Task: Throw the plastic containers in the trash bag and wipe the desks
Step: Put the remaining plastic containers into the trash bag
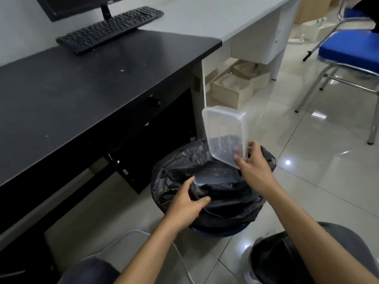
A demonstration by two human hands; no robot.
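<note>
Beside a black desk (82,89), a person's right hand (255,171) pinches a clear container (225,130) at its lower corner, thumb on the near face and fingers behind. It tips the container on end above the mouth of a black trash bag (225,199). The left hand (187,204) curls round the bag's near rim, apparently to keep the opening wide for the drop. What looks like a second container (217,176) lies inside. Specks dot the desk beside a keyboard (110,29), so wiping seems yet to come.
</note>
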